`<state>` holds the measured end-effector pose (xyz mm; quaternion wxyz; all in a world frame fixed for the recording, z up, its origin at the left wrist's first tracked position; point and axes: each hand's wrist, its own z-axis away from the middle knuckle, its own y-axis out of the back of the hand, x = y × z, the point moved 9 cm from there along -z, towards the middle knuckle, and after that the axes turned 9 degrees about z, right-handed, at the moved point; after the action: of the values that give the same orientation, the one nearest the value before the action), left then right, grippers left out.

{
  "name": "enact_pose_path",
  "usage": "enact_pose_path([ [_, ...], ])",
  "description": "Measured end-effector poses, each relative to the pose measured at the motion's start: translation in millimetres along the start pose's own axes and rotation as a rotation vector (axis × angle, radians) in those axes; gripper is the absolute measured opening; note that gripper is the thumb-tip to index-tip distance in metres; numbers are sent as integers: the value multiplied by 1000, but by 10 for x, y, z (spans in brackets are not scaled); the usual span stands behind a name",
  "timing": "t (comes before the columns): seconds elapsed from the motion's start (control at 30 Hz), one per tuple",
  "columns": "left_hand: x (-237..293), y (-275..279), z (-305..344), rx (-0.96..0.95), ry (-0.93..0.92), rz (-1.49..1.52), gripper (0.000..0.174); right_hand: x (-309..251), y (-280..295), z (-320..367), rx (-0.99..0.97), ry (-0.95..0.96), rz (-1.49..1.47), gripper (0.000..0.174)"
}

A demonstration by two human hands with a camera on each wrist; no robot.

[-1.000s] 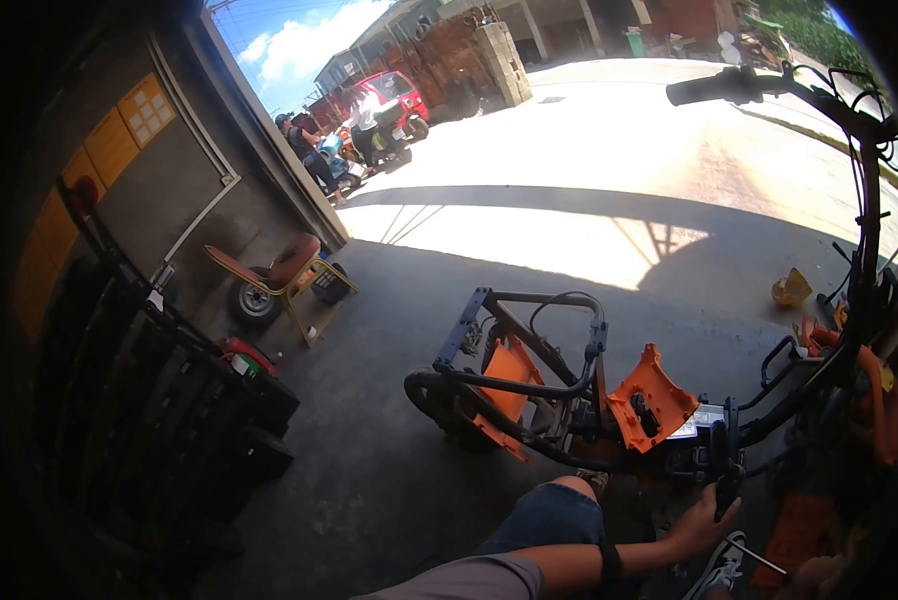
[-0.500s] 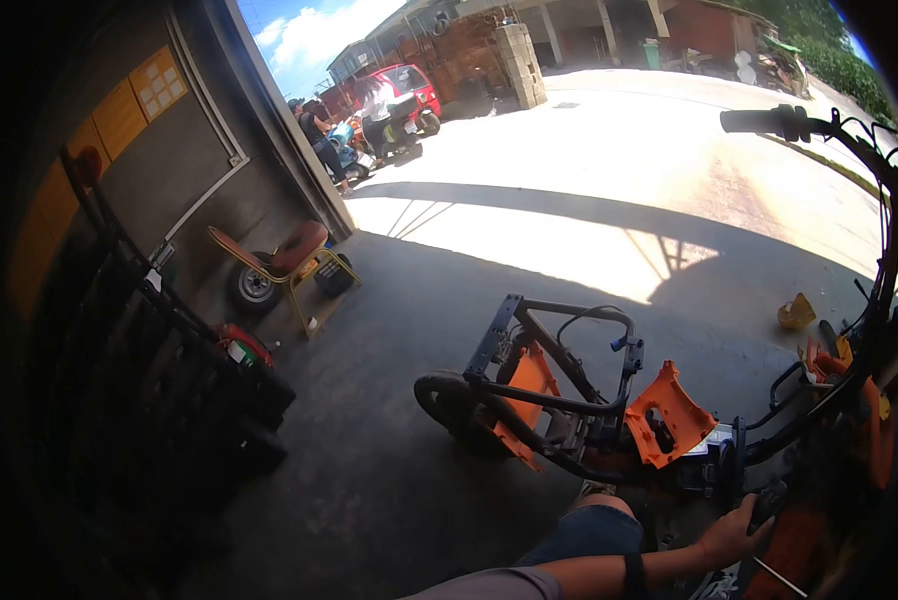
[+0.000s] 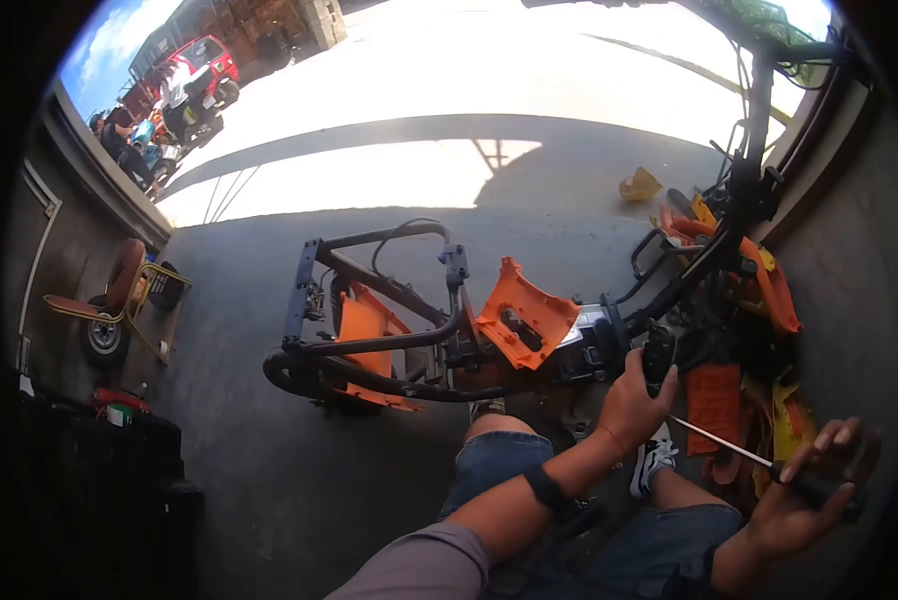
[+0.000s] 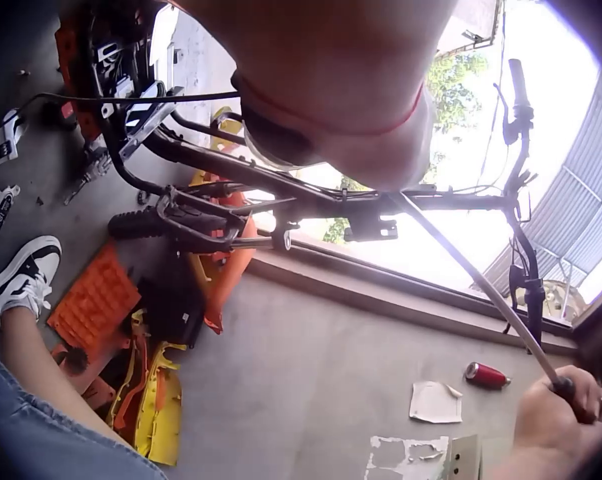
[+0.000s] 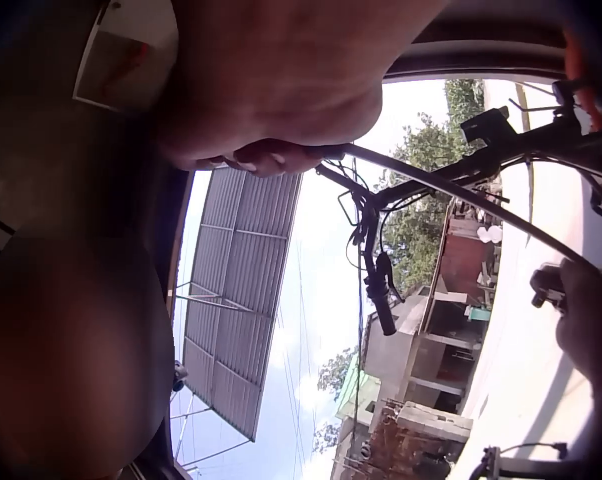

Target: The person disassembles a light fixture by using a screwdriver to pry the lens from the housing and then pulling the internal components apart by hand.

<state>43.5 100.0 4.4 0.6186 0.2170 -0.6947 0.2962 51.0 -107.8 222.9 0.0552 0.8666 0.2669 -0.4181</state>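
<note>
My left hand (image 3: 637,408) grips a small black part (image 3: 659,355) in front of the stripped motorbike frame (image 3: 399,345). From the lower right, my right hand (image 3: 799,510) holds a screwdriver (image 3: 721,441) by its dark handle. The long metal shaft slants up to my left hand, where its tip is hidden. In the left wrist view, the right hand's fingers (image 4: 571,405) curl round the handle end. An orange plastic cover (image 3: 527,318) rests on the frame, left of the black part.
Orange panels (image 3: 714,400) and a yellow panel (image 3: 791,425) lie on the floor near my shoe (image 3: 653,462). A handlebar column (image 3: 749,170) rises at the right. A chair (image 3: 124,285) stands beside a wheel at the left. A red bottle (image 4: 487,375) lies on the floor.
The head view has turned to the right, so the frame appears further left. My right hand with the screwdriver has come clearly into view. My left hand keeps hold of the black part.
</note>
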Motion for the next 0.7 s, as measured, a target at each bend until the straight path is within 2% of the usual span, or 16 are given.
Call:
enact_pose_path([
  [0.03, -4, -6, -7, -6, 10, -10, 41, -246, -195, -74, 269, 155, 387, 72],
  [0.07, -54, -18, -12, -27, 42, -49, 40, -438, -276, -122, 364, 263, 478, 70],
  [0.1, 9, -12, -19, -28, 3, -6, 47, -599, -161, -95, 311, 300, 431, 66],
  [0.17, -103, -33, -29, -28, 9, 41, 47, -852, 4, -69, 268, 328, 404, 63],
  [0.23, -107, -86, -15, -64, 33, 44, 46, -788, -316, -171, -239, 201, 169, 48],
  [0.27, -154, -113, -2, -81, 65, 63, 46, -768, -435, -184, -42, 191, 336, 35],
  [0.3, -148, -125, 11, -97, 102, 69, 46, -706, -554, -231, -144, 141, 280, 31],
  [0.33, -84, -109, 7, -81, 19, 1, 46, -647, -648, -259, -246, 90, 223, 28],
  [0.4, -262, -133, -17, -89, 141, 108, 44, -670, -630, -249, -211, 137, 302, 25],
  [0.47, -361, -168, -2, -133, 190, 165, 43, -679, -635, -247, -243, 122, 100, 21],
  [0.53, -470, -179, -9, -173, 218, 264, 41, -662, -600, -380, -214, 112, 117, 16],
  [0.6, -366, -160, 2, -188, 213, 300, 41, -640, -695, -464, -456, 104, 90, 11],
  [0.63, -358, -177, 18, -213, 260, 340, 41, -605, -684, -507, -454, 17, 41, 7],
  [0.7, -417, -227, 85, -273, 344, 350, 39, -558, -706, -529, -422, -13, -7, 8],
])
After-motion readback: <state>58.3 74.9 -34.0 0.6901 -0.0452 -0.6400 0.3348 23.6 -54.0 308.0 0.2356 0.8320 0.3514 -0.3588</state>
